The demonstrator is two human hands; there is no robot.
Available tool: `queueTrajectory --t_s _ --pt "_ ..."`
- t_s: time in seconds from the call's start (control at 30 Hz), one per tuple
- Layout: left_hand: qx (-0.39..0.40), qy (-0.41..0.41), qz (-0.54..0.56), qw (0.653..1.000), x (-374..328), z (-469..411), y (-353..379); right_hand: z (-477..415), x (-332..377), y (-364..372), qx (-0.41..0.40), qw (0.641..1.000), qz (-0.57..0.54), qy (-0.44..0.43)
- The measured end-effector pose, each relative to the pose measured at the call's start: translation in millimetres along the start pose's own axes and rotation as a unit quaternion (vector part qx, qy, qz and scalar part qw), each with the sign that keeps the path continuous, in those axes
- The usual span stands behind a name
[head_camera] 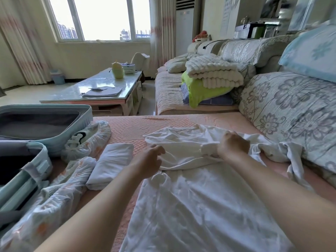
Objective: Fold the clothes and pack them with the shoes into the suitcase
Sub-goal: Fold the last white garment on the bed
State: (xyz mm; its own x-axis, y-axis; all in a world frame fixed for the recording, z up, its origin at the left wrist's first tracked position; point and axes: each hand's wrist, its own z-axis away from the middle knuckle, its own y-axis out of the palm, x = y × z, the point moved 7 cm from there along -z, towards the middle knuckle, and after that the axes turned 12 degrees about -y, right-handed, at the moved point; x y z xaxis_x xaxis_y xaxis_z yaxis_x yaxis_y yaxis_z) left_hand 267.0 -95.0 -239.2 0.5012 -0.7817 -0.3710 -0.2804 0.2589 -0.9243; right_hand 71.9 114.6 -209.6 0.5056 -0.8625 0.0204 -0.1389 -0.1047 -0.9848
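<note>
While a fold of the white shirt (178,140), spread right of the open suitcase (87,113), is gripped by the right hand (233,145), the left hand (151,159) is seen loosely curled at its edge; a grasp cannot be told. 1 folded garment (111,164) and 2 bagged shoes (87,140) are laid beside the suitcase.

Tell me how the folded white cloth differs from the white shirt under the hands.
The folded cloth is a neat, compact rectangle; the shirt lies spread out and wrinkled. No hand touches the folded cloth, nearer the suitcase; the right hand grips the shirt. The shirt covers far more room than the folded cloth. Both are white and lie on the pink cover.
</note>
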Motion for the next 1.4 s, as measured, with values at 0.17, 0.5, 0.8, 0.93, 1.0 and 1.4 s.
queueTrajectory --t_s 0.17,0.5,0.8,0.93,1.0,1.4 --pt "0.035 -0.01 -0.128 0.991 -4 -3 24 8 31 30 0.14 0.978 0.007 -0.157" --pt "0.017 -0.04 -0.046 0.998 25 -3 10 27 128 63 0.196 0.924 -0.104 -0.312" --pt "0.012 -0.012 0.023 1.0 40 -2 17 -35 220 45 0.062 0.935 -0.193 -0.292" --pt "0.01 -0.033 0.057 0.998 52 -9 21 -74 265 63 0.084 0.945 -0.091 -0.301" --pt "0.019 -0.04 0.052 0.998 56 -16 21 -91 276 76 0.092 0.954 -0.029 -0.284" --pt "0.038 -0.101 -0.095 0.99 74 -22 3 -116 283 73 0.106 0.94 -0.263 -0.189"
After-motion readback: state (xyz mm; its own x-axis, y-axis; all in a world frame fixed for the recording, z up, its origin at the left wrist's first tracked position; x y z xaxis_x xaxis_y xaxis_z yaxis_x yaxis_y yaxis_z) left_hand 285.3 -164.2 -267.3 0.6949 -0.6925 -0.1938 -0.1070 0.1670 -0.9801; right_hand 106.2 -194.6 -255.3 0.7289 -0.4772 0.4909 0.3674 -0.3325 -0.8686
